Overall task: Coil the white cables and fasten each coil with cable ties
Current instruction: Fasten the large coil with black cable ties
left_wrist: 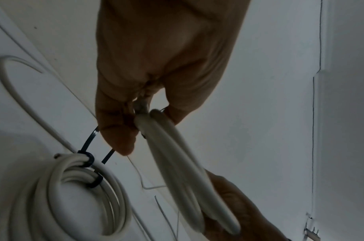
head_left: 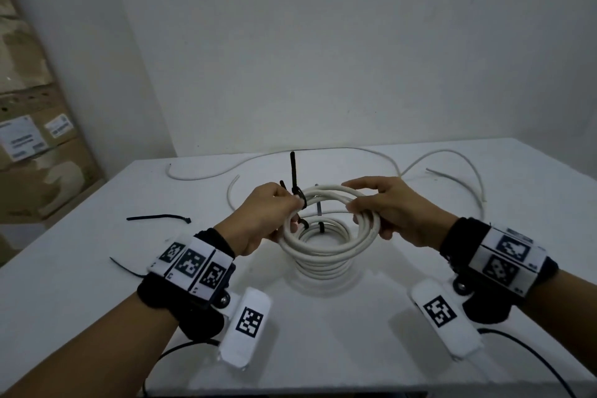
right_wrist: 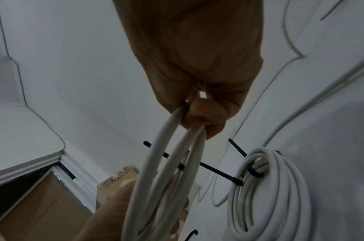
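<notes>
While a white cable coil (head_left: 326, 223) is held in the air above the middle of the white desk (head_left: 97, 268), it is gripped on both sides. At its 9 o'clock edge the left hand (head_left: 258, 220) is curled, with fingertips (left_wrist: 119, 140) pinched on the strands where a black cable tie (head_left: 294, 178) is looped around them; the tie's tail is pointed straight up. At the 3 o'clock edge the right hand (head_left: 387, 207) is wrapped around the strands, fingers (right_wrist: 206, 117) curled over them. Directly below, a stack of tied coils (head_left: 323, 265) is seen lying on the desk, each bound with black ties (left_wrist: 88, 160). Loose white cables (head_left: 452, 171) are spread across the desk toward 12 and 2 o'clock. Spare black ties (head_left: 158, 218) are laid at 9 o'clock of the hands. Cardboard boxes (head_left: 32, 139) are stacked beyond the desk at 10 o'clock.
</notes>
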Action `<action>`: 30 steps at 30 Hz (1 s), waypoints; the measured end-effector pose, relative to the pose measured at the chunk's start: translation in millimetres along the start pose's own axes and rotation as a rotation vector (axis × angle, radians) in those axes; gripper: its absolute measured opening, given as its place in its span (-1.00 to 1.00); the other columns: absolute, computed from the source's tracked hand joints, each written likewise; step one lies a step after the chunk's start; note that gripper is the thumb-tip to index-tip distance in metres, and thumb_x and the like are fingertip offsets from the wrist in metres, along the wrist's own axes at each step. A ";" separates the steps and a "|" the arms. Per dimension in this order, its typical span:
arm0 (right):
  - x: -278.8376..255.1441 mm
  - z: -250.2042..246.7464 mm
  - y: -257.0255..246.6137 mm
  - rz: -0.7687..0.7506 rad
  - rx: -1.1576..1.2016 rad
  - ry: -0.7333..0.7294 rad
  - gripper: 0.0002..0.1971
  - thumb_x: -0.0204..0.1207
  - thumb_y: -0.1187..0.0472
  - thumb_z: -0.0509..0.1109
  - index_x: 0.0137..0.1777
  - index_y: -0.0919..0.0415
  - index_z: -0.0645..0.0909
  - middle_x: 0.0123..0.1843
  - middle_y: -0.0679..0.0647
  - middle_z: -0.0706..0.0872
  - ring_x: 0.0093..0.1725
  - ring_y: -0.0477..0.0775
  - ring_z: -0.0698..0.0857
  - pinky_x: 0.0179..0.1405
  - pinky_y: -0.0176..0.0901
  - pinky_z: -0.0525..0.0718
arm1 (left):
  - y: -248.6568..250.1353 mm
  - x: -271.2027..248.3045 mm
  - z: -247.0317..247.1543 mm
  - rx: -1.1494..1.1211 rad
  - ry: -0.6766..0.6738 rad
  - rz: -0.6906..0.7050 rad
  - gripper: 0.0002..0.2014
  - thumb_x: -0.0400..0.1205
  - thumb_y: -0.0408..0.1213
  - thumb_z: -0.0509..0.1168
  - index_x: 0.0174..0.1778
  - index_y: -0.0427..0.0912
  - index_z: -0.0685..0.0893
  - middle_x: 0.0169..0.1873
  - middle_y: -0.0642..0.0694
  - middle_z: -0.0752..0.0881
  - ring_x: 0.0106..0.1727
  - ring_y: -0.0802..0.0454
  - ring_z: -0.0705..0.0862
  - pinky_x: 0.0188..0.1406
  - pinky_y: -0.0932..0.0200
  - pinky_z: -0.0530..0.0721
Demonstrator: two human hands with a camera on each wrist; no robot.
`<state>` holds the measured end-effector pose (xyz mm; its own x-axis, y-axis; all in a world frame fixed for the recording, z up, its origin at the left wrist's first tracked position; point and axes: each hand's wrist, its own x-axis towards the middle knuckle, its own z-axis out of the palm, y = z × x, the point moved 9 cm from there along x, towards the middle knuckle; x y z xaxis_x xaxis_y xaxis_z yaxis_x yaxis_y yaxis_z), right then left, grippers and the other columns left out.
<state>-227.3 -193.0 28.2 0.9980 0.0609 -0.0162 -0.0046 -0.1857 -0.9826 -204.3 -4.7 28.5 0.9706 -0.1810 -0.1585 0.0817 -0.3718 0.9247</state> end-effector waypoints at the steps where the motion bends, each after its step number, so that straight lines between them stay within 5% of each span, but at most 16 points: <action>1: 0.9 -2.4 -0.3 -0.016 -0.012 0.012 -0.76 0.50 0.38 0.40 0.14 0.20 0.69 -0.43 0.25 0.56 -0.63 0.02 0.38 -0.73 -0.36 0.29 | -0.3 -1.0 1.8 0.027 -0.004 0.009 -0.96 0.63 -0.38 0.27 -0.04 -0.22 0.54 -0.29 -0.20 0.66 -0.39 -0.06 0.67 -0.49 0.15 0.65; 6: -0.1 -0.1 -12.0 -0.168 -0.403 0.076 -0.81 0.64 0.07 0.28 0.17 0.01 0.64 -0.44 -0.09 0.56 -0.55 -0.12 0.45 -0.59 -0.33 0.38 | 6.3 0.9 5.9 0.043 0.070 0.104 -0.94 0.62 -0.45 0.26 -0.11 -0.21 0.57 -0.28 -0.23 0.67 -0.50 -0.02 0.66 -0.55 0.19 0.63; 12: 2.3 -10.1 -3.0 -0.127 -0.317 0.069 -0.79 0.62 0.25 0.25 0.13 0.10 0.69 -0.46 0.07 0.44 -0.69 -0.11 0.30 -0.73 -0.35 0.29 | 10.7 4.8 16.0 0.011 0.002 0.128 -0.95 0.62 -0.34 0.35 -0.06 -0.22 0.63 -0.31 -0.23 0.69 -0.45 -0.04 0.68 -0.46 0.16 0.63; 17: 4.0 -10.4 2.2 -0.089 -0.292 0.081 -0.79 0.62 0.27 0.23 0.09 0.11 0.69 -0.46 0.09 0.44 -0.69 -0.11 0.29 -0.73 -0.36 0.28 | 10.3 7.2 16.0 0.057 0.021 0.160 -0.84 0.55 -0.42 0.41 0.00 -0.19 0.61 -0.32 -0.22 0.75 -0.33 -0.13 0.74 -0.20 -0.11 0.75; 22: 7.6 -8.7 7.8 -0.062 -0.427 0.105 -0.86 0.61 0.17 0.28 0.08 0.08 0.64 -0.39 0.11 0.58 -0.65 -0.10 0.41 -0.74 -0.35 0.32 | 7.9 7.8 12.0 0.062 0.052 0.174 -0.70 0.55 -0.46 0.40 0.20 -0.28 0.59 -0.32 -0.22 0.76 -0.32 -0.10 0.75 -0.20 -0.04 0.77; 25: 5.7 -7.0 11.4 -0.059 -0.449 0.093 -0.83 0.55 0.12 0.40 0.10 0.09 0.62 -0.40 0.11 0.61 -0.64 -0.06 0.45 -0.75 -0.34 0.33 | 8.1 9.9 14.8 0.057 0.041 0.175 -0.70 0.54 -0.43 0.42 0.19 -0.29 0.60 -0.26 -0.23 0.75 -0.26 -0.13 0.75 -0.11 -0.08 0.76; 30: 11.1 -9.3 9.8 -0.049 -0.460 0.129 -0.82 0.59 0.20 0.31 0.11 0.21 0.68 -0.35 0.12 0.59 -0.61 -0.05 0.44 -0.78 -0.41 0.32 | -1.6 16.1 15.4 0.143 0.056 0.175 -0.71 0.51 -0.36 0.45 0.14 -0.26 0.65 -0.11 -0.23 0.76 -0.22 -0.07 0.73 -0.11 -0.01 0.76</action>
<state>-215.6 -203.2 20.2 0.9961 -0.0365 0.0799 0.0419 -0.6025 -0.7970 -192.3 -21.1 19.2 0.9786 -0.2046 0.0232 -0.1180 -0.4653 0.8773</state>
